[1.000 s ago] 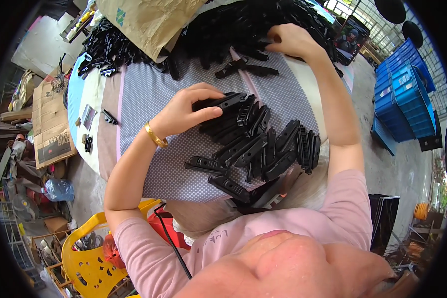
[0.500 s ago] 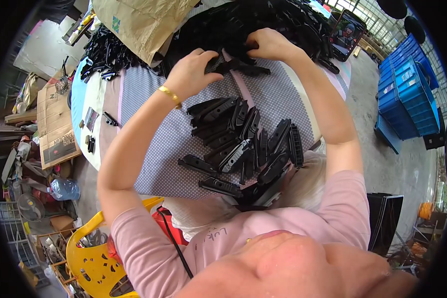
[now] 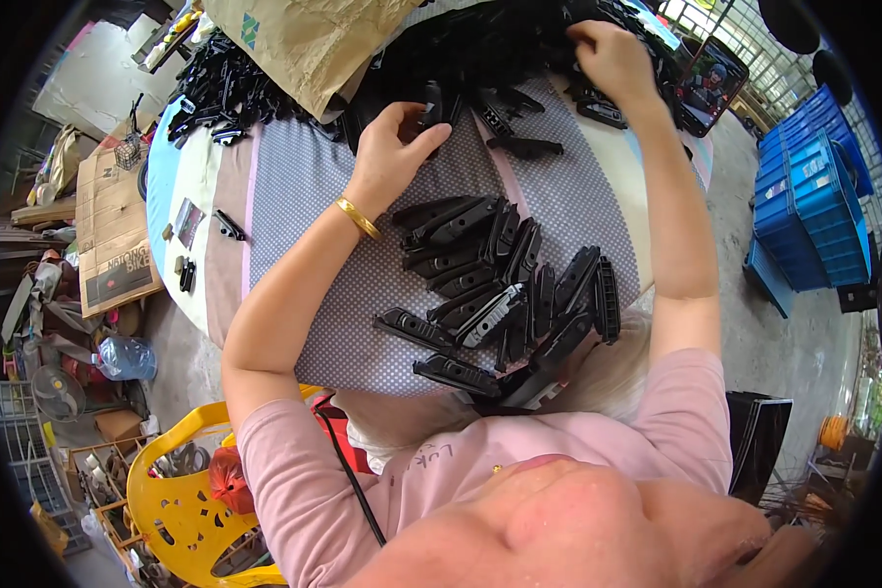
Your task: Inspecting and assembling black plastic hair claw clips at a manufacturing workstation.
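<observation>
My left hand (image 3: 394,157), with a gold bangle at its wrist, pinches a black plastic part (image 3: 432,106) between thumb and fingers at the near edge of a large black heap (image 3: 490,44). Farther right, my right hand (image 3: 614,67) reaches into the heap with its fingers curled; whatever they hold is hidden. Between the hands, a few loose black parts (image 3: 525,147) lie on the cloth. Nearer to me, a group of long, slotted black plastic parts (image 3: 461,230) is laid out in rough rows, some reaching the table's front edge.
The round table has a striped, dotted cloth (image 3: 323,333). A brown paper sack (image 3: 304,49) covers part of the heap, beside more small black parts (image 3: 227,93). A phone (image 3: 712,83) stands at the back right. Blue crates (image 3: 811,196) and a yellow chair (image 3: 171,490) flank the table.
My right hand has moved right along the heap. The left hand has closed on a black part. More loose parts lie between the hands, and the whole view has shifted slightly.
</observation>
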Demonstrator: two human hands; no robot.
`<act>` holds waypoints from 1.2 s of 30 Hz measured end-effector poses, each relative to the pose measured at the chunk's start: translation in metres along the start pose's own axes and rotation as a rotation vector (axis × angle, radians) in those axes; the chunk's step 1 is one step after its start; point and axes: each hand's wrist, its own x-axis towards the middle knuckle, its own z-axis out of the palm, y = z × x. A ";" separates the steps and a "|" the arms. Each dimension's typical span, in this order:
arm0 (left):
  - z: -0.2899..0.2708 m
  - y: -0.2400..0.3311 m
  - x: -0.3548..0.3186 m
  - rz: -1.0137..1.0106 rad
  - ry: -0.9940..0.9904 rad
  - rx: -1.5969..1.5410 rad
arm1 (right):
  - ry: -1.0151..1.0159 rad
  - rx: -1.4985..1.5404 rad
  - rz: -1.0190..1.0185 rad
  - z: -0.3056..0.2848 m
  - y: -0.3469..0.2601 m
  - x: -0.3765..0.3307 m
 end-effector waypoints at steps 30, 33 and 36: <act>0.005 0.004 -0.005 0.094 -0.047 0.078 | -0.507 0.897 0.068 -0.012 -0.127 -0.035; 0.006 -0.006 -0.002 0.165 -0.070 0.071 | -0.516 0.855 -0.047 0.005 -0.119 -0.038; 0.005 -0.011 -0.001 0.163 -0.071 0.047 | -0.578 0.898 -0.040 -0.001 -0.123 -0.037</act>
